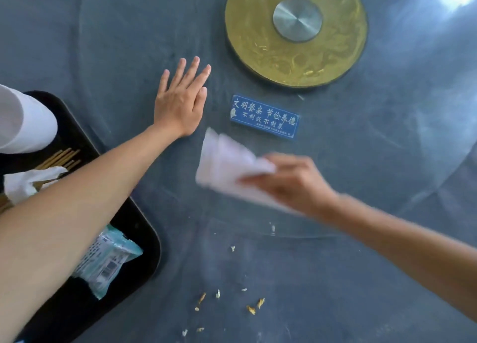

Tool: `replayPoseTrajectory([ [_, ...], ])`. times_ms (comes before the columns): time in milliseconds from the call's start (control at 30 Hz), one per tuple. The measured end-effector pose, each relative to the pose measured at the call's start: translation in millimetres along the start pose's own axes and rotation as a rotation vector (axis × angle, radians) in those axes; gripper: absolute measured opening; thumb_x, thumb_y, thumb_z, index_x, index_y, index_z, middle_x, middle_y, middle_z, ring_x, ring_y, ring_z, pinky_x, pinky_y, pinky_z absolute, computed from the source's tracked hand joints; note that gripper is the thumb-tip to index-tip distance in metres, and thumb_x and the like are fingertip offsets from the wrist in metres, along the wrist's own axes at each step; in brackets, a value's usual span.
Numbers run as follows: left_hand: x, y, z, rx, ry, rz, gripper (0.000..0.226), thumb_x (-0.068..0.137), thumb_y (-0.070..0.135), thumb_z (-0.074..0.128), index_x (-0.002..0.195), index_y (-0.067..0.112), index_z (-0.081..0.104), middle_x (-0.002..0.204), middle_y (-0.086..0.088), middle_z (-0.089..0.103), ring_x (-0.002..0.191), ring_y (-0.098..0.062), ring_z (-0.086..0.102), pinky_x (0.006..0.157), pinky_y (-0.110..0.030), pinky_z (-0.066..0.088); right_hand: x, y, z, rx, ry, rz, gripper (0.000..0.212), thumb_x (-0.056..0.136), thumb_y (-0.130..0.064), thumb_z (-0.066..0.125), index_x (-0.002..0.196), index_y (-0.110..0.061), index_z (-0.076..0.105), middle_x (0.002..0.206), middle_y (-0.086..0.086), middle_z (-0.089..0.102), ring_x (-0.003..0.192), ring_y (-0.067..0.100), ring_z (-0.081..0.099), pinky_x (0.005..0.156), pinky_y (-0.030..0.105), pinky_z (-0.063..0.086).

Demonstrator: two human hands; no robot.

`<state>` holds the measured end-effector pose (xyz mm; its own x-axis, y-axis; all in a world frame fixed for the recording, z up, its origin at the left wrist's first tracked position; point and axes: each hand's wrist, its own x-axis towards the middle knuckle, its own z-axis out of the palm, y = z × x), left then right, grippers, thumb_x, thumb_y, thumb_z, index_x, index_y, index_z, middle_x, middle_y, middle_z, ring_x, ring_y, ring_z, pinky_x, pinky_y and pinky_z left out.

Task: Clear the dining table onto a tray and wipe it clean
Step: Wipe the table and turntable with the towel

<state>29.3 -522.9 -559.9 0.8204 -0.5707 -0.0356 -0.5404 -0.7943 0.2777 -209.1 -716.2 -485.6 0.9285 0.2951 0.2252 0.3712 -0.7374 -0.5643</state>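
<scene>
My right hand [291, 182] pinches the white cloth [227, 167] (left hand [180, 105] spread flat on the table [335, 278]); I should sweep the crumbs [254, 307] together towards the tray [147, 229].

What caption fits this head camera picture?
Right hand wipes the table with a white cloth; left hand lies flat.

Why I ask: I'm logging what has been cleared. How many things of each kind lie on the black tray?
White vessel: 1
Bundle of wooden chopsticks: 1 (sticks overlap too much to count)
Crumpled white napkin: 1
Teal sealed packet: 1
Total: 4, counting the bundle as one; the left forearm hides part of the black tray.
</scene>
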Motion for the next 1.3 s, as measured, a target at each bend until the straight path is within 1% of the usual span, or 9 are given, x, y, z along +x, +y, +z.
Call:
replayPoseTrajectory([
  [133, 7, 13, -9, -0.012, -0.019, -0.075, 0.052, 0.106, 0.026, 0.028, 0.158, 0.019, 0.027, 0.169, -0.005, 0.016, 0.156, -0.029, 0.007, 0.123, -0.057, 0.012, 79, 86, -61, -0.194, 0.326, 0.297, 0.027, 0.095, -0.019, 0.068, 0.117, -0.031, 0.077, 0.076, -0.004, 0.047, 0.067, 0.014, 0.043, 0.059, 0.030, 0.034],
  [267, -16, 50, 5, -0.017, -0.008, -0.144, 0.055, 0.107, 0.039, 0.027, 0.161, 0.028, 0.020, 0.169, 0.005, 0.011, 0.157, -0.023, 0.004, 0.125, -0.051, 0.005, 111, 143, -63, -0.259, 0.291, 0.538, 0.026, 0.102, -0.035, 0.058, 0.121, -0.033, 0.076, 0.085, 0.006, 0.063, 0.078, 0.033, 0.062, 0.064, 0.037, 0.039],
  [467, 1, 14, 8, 0.047, 0.014, -0.066, 0.054, 0.105, 0.038, 0.019, 0.159, 0.036, 0.019, 0.169, 0.009, 0.015, 0.157, -0.022, 0.007, 0.124, -0.053, 0.009, 62, 79, 19, -0.200, 0.151, 0.261, 0.029, 0.089, -0.016, 0.072, 0.111, -0.032, 0.081, 0.076, -0.006, 0.059, 0.066, 0.025, 0.058, 0.052, 0.030, 0.043],
  [567, 8, -2, 7, 0.039, 0.007, -0.021, 0.053, 0.106, 0.037, 0.021, 0.159, 0.036, 0.019, 0.168, 0.010, 0.016, 0.156, -0.022, 0.007, 0.124, -0.053, 0.009, 15, 10, 61, -0.091, -0.089, 0.004, 0.052, 0.073, -0.009, 0.077, 0.115, -0.040, 0.078, 0.097, -0.006, 0.074, 0.076, 0.020, 0.065, 0.060, 0.026, 0.023],
  [733, 25, -20, -8, 0.041, -0.039, 0.026, 0.052, 0.107, 0.039, 0.021, 0.159, 0.037, 0.021, 0.169, 0.008, 0.015, 0.157, -0.021, 0.005, 0.124, -0.052, 0.007, -7, -31, 71, 0.004, -0.323, -0.169, 0.068, 0.066, 0.000, 0.075, 0.121, -0.040, 0.074, 0.107, -0.009, 0.073, 0.081, 0.016, 0.059, 0.058, 0.027, 0.023],
  [967, -6, 50, 0, -0.165, -0.007, -0.280, 0.062, 0.106, 0.037, 0.030, 0.162, 0.020, 0.010, 0.170, -0.004, -0.007, 0.156, -0.025, -0.005, 0.123, -0.053, 0.007, 88, 108, -63, -0.227, 0.234, 0.321, 0.033, 0.097, -0.016, 0.062, 0.122, -0.034, 0.075, 0.084, -0.005, 0.061, 0.066, 0.023, 0.054, 0.058, 0.030, 0.030],
  [1100, -31, 82, 20, -0.033, 0.041, -0.339, 0.057, 0.107, 0.040, 0.021, 0.162, 0.030, 0.008, 0.170, 0.003, -0.001, 0.157, -0.021, -0.002, 0.125, -0.049, 0.002, 122, 171, -82, -0.330, 0.163, 0.624, 0.041, 0.103, -0.047, 0.039, 0.135, -0.041, 0.065, 0.104, 0.000, 0.069, 0.091, 0.030, 0.065, 0.066, 0.032, 0.037],
  [1167, -24, 74, 19, -0.008, 0.051, -0.330, 0.055, 0.107, 0.040, 0.019, 0.161, 0.032, 0.013, 0.170, 0.005, 0.004, 0.157, -0.021, 0.001, 0.124, -0.049, 0.004, 117, 170, -61, -0.347, 0.147, 0.638, 0.053, 0.095, -0.062, 0.022, 0.139, -0.055, 0.050, 0.108, -0.011, 0.065, 0.101, 0.020, 0.060, 0.067, 0.032, 0.040],
  [1300, -10, 49, 20, 0.013, 0.068, -0.247, 0.053, 0.108, 0.037, 0.022, 0.160, 0.031, 0.018, 0.170, 0.006, 0.010, 0.157, -0.022, 0.004, 0.124, -0.050, 0.008, 105, 130, -16, -0.351, 0.064, 0.357, 0.048, 0.100, -0.027, 0.047, 0.140, -0.054, 0.053, 0.109, -0.012, 0.070, 0.085, 0.024, 0.061, 0.051, 0.040, 0.053],
])
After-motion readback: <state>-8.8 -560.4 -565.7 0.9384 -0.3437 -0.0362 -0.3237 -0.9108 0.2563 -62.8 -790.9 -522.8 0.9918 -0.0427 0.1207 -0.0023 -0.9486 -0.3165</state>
